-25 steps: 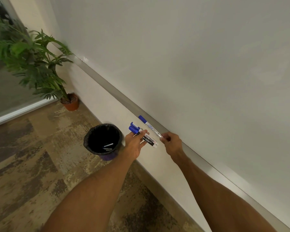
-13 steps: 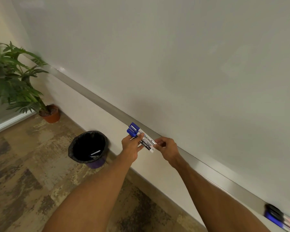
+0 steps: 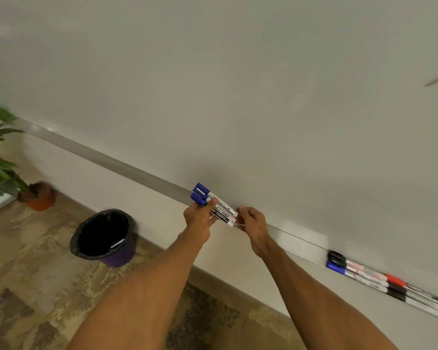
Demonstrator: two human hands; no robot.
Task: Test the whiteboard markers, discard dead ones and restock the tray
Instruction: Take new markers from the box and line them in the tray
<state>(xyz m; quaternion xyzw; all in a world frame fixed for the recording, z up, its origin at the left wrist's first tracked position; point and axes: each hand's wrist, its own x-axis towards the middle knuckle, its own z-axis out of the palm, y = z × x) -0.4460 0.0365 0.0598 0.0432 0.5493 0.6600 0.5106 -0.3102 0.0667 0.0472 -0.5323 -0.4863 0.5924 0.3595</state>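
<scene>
Markers (image 3: 214,205), blue-capped and bundled, gripped by the left hand (image 3: 199,219), tail ends pinched by the right hand (image 3: 252,221), just beside the tray (image 3: 137,170).

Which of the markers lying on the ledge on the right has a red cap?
The red-capped marker, farther right and nearest the board; the other markers there are capped black or blue.

Tray (image 3: 137,170): markers (image 3: 379,279) lying. Floor (image 3: 36,274): bin (image 3: 119,257), plant pot (image 3: 40,199).

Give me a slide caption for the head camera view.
Left hand holds a bundle of blue-capped white markers by the long silver whiteboard tray; right hand pinches their tail ends.
</scene>
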